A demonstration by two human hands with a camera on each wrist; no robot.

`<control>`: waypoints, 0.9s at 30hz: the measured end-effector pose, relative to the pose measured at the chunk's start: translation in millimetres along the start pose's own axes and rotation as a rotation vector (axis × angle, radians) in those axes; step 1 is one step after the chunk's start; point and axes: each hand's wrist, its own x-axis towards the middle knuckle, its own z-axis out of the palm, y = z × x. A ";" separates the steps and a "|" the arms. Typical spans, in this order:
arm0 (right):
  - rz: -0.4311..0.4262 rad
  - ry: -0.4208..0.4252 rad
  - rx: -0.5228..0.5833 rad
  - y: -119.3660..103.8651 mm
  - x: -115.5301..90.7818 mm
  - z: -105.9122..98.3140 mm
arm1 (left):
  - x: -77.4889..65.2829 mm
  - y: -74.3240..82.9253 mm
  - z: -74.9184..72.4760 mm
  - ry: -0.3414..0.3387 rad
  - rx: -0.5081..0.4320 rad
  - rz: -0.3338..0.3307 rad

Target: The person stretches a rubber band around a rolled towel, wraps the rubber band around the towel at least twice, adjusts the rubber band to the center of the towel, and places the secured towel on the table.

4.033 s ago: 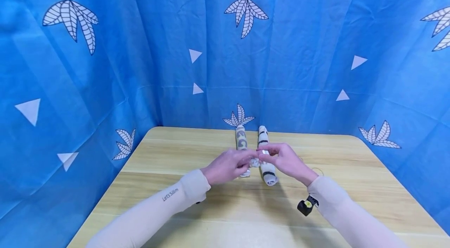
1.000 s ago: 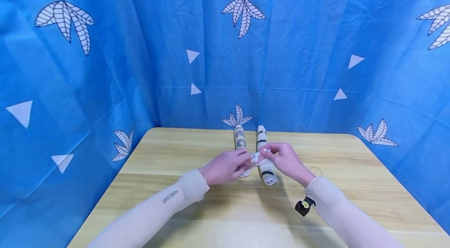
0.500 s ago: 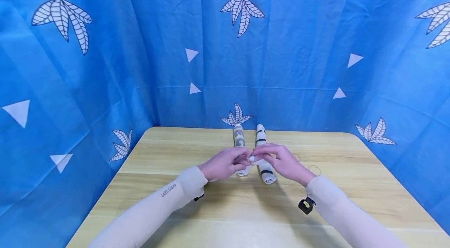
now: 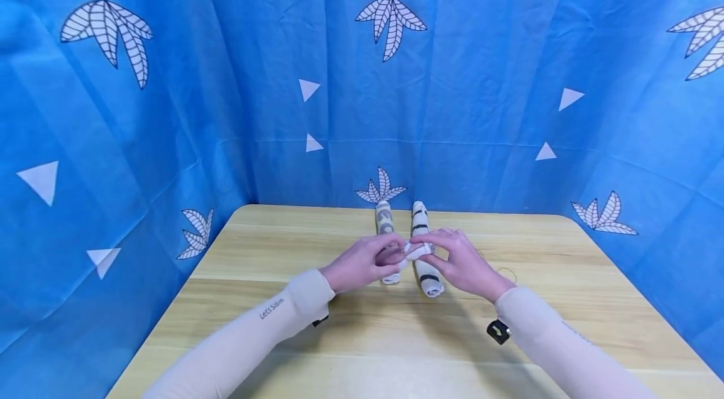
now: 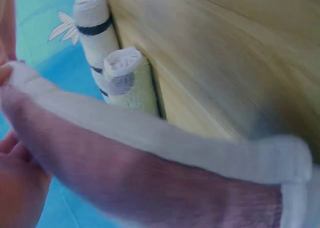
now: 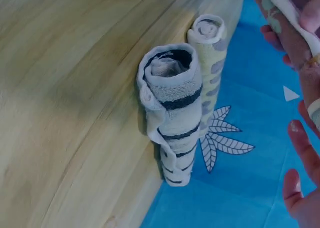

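Observation:
Both hands hold a small towel (image 4: 416, 252) with a white hem over the middle of the table. In the left wrist view the towel (image 5: 140, 173) looks mauve and hangs in a curve toward the camera. My left hand (image 4: 359, 265) grips its left part, thumb and index finger bent round it. My right hand (image 4: 460, 262) has its thumb and fingers about the other end. Beneath the hands lie two rolled towels: a white one with black stripes (image 6: 176, 120) and a pale one with grey marks (image 6: 214, 67), their far ends near the curtain.
The wooden table (image 4: 271, 336) reaches back to a blue patterned curtain (image 4: 481, 103), which encloses the back and sides. A thin yellow ring, like a rubber band (image 4: 515, 275), lies right of the striped roll. Black wrist camera (image 4: 498, 331) hangs under the right forearm.
Over the last second both hands stay over the rolls and shift their fingers on the towel. Its white hem now shows between them. The rolled towels have not moved.

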 end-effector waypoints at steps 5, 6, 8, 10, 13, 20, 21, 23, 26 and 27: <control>0.055 0.041 0.031 0.0 2.8 0.5 | 0.3 -0.4 4.2 0.114 0.297 0.215; 0.066 0.044 0.034 0.0 3.1 0.4 | 0.5 -0.7 4.3 0.138 0.344 0.263; 0.089 0.048 0.039 -0.3 3.3 0.5 | 0.7 -0.6 4.2 0.172 0.422 0.337; 0.113 0.051 0.032 -1.0 2.7 0.9 | 1.1 -0.1 3.6 0.184 0.468 0.378; 0.135 0.058 0.018 -2.7 2.1 2.6 | 1.8 1.9 2.9 0.161 0.503 0.375; 0.170 0.081 0.030 -3.9 2.2 7.4 | 4.1 5.6 3.2 0.087 0.501 0.283; 0.185 0.079 0.045 -4.1 2.4 7.3 | 4.1 5.3 3.5 0.083 0.504 0.279; 0.221 0.066 0.081 -5.1 3.0 6.3 | 3.7 3.8 4.2 0.082 0.510 0.276; 0.276 0.030 0.158 -6.7 3.4 2.9 | 2.3 0.6 5.1 0.070 0.437 0.240; 0.292 0.012 0.176 -6.9 3.1 1.7 | 1.6 -0.3 5.2 0.063 0.391 0.217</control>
